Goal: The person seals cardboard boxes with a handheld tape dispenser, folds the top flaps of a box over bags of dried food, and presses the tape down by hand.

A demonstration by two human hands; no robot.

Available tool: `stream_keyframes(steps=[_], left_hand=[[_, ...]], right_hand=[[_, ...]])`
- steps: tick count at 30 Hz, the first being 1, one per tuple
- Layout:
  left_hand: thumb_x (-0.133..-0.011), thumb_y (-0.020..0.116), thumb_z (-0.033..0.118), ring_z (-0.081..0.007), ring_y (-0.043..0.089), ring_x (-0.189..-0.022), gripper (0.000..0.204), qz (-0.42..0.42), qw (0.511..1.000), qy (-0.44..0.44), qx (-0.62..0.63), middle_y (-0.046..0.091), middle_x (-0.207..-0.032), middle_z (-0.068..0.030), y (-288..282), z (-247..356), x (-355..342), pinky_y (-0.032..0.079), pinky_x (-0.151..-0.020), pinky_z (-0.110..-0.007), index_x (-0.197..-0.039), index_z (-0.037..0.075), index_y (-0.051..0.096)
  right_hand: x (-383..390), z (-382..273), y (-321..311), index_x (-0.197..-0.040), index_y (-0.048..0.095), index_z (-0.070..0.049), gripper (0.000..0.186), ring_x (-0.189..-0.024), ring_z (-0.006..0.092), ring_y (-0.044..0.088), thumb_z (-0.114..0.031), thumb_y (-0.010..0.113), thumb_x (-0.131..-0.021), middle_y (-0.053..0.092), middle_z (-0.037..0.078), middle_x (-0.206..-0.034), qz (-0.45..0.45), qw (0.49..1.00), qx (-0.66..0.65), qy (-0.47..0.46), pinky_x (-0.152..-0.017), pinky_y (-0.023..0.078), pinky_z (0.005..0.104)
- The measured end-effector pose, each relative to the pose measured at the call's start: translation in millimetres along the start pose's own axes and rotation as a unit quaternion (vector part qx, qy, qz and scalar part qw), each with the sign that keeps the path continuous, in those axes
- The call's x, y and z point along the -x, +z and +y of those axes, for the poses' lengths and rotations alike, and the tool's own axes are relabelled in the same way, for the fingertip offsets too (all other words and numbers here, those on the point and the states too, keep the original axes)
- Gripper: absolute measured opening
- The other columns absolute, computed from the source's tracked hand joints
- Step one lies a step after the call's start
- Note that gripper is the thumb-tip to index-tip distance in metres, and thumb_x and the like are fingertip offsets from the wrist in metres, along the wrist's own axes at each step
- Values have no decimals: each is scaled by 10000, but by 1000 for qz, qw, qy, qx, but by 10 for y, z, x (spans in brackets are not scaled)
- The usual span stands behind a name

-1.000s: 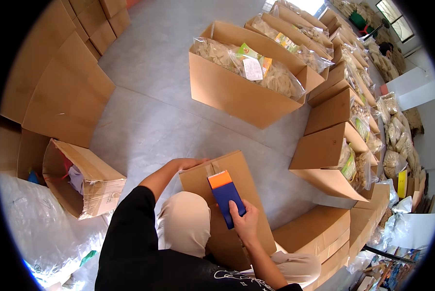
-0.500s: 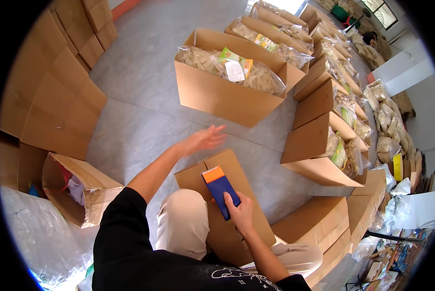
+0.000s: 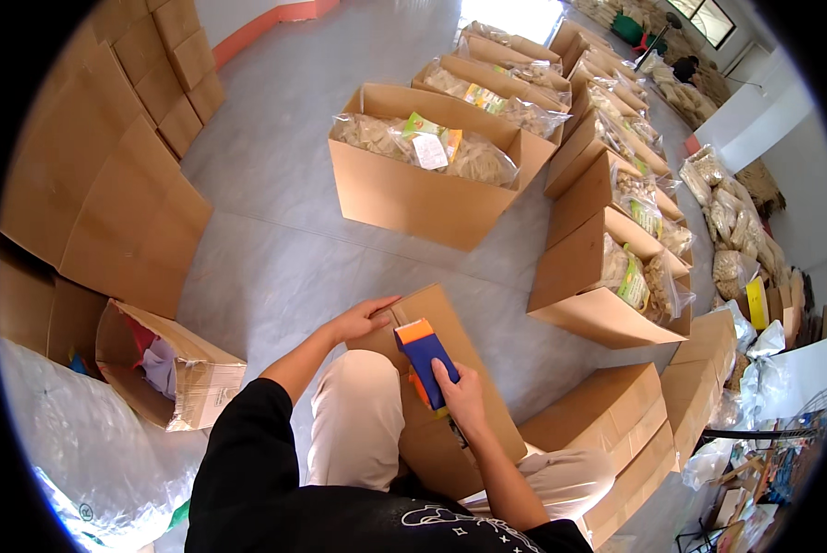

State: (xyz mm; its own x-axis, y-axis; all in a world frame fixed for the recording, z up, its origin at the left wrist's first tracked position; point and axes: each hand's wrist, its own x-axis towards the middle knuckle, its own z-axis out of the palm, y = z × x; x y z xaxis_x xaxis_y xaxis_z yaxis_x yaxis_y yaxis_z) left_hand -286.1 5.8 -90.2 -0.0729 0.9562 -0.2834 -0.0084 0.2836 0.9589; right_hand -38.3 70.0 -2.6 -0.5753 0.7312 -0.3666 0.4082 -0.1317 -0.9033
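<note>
My right hand (image 3: 460,392) grips a blue and orange tape dispenser (image 3: 422,350), which sits tilted against the top of a closed cardboard box (image 3: 455,341) between my knees. Orange parts show along its left side. My left hand (image 3: 363,316) holds the same box by its upper left edge, fingers curled over it. My left knee (image 3: 358,387) rests beside the box.
Open cartons of bagged dry goods (image 3: 423,212) stand ahead and along the right. Cardboard (image 3: 118,221) is stacked at the left, above an open box (image 3: 201,396) and plastic wrap (image 3: 82,433). Folded cartons (image 3: 598,415) lie right of my knees. A person (image 3: 685,69) is far back.
Half a second ago my left hand was raised with fingers spread; now it is back on the box edge. The dispenser in my right hand is more tilted, showing its orange side.
</note>
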Motion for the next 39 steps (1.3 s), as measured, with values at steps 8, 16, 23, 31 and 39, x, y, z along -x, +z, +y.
stream_keyframes(steps=[8, 16, 23, 31, 39], left_hand=[[-905, 535, 147, -141, 515, -1083, 482, 2, 987, -159, 3, 546, -1250, -52, 54, 340, -321, 393, -941, -290, -1362, 77, 401], [-895, 528, 119, -198, 440, -1205, 523, 26, 995, -15, -92, 478, -1327, -108, 71, 33, -272, 329, -1010, -320, -1391, 125, 363], [-843, 483, 115, -314, 190, -1363, 541, -20, 823, 177, -539, 288, -1457, -106, 351, 895, -761, 187, -1081, -515, -1375, 136, 384], [-817, 468, 292, -269, 412, -1211, 354, -151, 729, 18, -668, 518, -1232, -81, 1119, 932, -809, 308, -1043, -455, -1066, 112, 644], [-760, 573, 409, -286, 455, -1174, 448, -149, 765, 0, -627, 531, -1222, -92, 1039, 956, -754, 400, -985, -381, -1039, 68, 651]], right_hand=[[-14, 14, 1, -790, 657, 32, 419, -510, 195, 558, -378, 595, -849, 589, 131, -579, 15, 990, 136, -24, -517, 444, 340], [449, -12, -317, -787, 648, 49, 438, -507, 213, 575, -382, 592, -845, 592, 147, -579, -11, 998, 66, -2, -517, 452, 347], [562, -64, -221, -763, 637, 48, 455, -591, 335, 618, -404, 616, -808, 609, 213, -636, 21, 981, 191, -15, -566, 480, 389], [711, 177, -391, -761, 626, 57, 453, -578, 322, 609, -393, 626, -806, 602, 212, -630, 30, 985, 163, -39, -566, 472, 393], [1498, 548, -905, -861, 650, 53, 436, -581, 286, 615, -379, 633, -803, 621, 201, -666, 28, 974, 215, -72, -574, 476, 367]])
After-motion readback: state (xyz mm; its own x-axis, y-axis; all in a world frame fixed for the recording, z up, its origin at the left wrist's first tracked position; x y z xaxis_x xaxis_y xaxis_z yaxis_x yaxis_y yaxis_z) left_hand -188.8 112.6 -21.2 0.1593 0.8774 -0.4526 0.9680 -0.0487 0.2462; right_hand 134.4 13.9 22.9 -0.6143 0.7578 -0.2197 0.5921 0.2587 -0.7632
